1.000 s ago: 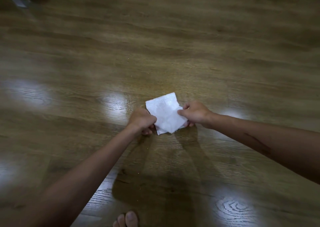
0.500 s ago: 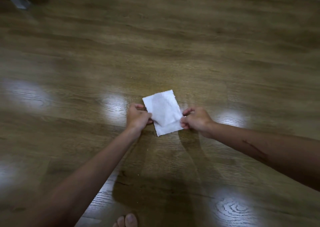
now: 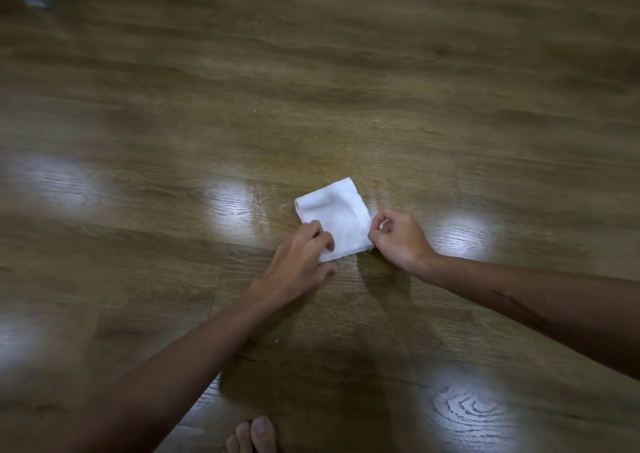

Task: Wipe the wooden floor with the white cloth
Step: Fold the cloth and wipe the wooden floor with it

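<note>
Lying flat on the glossy brown wood-grain plank floor, the small white folded rectangular cloth sat just ahead of both hands, roughly in the middle of the view. A second earlier it had been lifted and crumpled between the two hands; half a second earlier it was spread out but pinched at both near corners. By this moment it had been laid down and smoothed into a neat folded pad with its far edge slightly raised.

The left hand rested with its fingers bent down onto the cloth's near left corner, pressing it to the floor rather than lifting it. The right hand was curled loosely just beside the cloth's right edge; whether its fingertips were pinching that edge or merely touching it could not be told, as the fingers hid the contact.

The change suggested that folding and placing was finished and that wiping proper had not yet begun. The next step would likely be to flatten a palm on the pad and push it across the boards. A few pale specks lay scattered on the floor beyond and nearer than the cloth, possible targets for the wipe. Bright patches of reflected light marked the planks on either side, and the toes of a bare foot showed at the bottom edge, well behind the hands.
</note>
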